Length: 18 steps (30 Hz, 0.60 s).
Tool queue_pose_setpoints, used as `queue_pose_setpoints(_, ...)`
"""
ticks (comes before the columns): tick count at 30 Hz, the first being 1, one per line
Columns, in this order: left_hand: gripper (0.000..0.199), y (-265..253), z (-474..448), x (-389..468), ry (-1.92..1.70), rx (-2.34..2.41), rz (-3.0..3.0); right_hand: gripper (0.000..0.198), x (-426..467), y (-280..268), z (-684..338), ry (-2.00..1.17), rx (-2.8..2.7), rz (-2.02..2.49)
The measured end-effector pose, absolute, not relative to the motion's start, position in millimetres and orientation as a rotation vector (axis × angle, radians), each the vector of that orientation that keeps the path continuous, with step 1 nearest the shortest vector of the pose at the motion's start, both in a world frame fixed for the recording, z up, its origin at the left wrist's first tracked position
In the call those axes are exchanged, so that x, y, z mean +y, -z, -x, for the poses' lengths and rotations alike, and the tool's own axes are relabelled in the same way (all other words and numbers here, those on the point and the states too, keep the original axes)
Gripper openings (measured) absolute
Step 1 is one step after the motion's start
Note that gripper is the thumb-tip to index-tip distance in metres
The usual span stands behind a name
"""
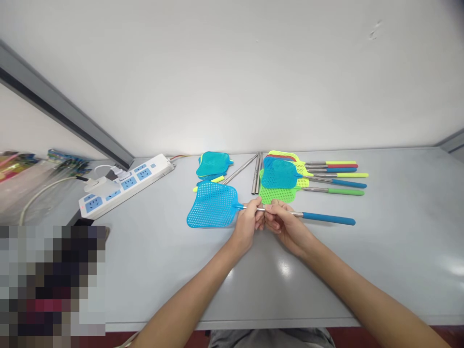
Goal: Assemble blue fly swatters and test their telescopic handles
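Note:
A blue fly swatter point(212, 205) with a perforated head and a blue grip is held level above the grey table. My left hand point(250, 217) is closed on its metal rod, close to the head. Just to the right, my right hand point(284, 220) pinches the same rod, near the blue grip. Behind my hands lies a group of swatters point(279, 174) in yellow, red, blue and green, their handles pointing right. Several loose swatter heads point(213, 164), blue on top, are stacked to the left. Between the two groups lie bare metal rods point(256, 176).
A white power strip point(126, 186) with plugs and cables runs along the table's left side. Clear plastic packaging point(39, 193) lies at the far left. A pale wall point(253, 77) rises behind the table point(398, 251). The lower left corner is pixelated.

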State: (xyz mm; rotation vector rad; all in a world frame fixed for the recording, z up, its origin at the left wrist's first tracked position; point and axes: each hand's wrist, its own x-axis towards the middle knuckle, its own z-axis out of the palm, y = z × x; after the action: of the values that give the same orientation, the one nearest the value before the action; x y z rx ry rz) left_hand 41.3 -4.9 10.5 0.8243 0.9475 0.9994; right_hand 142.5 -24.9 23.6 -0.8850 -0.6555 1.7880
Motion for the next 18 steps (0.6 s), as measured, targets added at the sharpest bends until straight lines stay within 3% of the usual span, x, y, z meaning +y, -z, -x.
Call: queue_pose_setpoints(18, 0.044, -10.2, -41.6, -4.7, -1.002, 1.016, -0.948, 0.026, -24.6, -25.1, -146.0, -1.852, -0.565, 0.866)
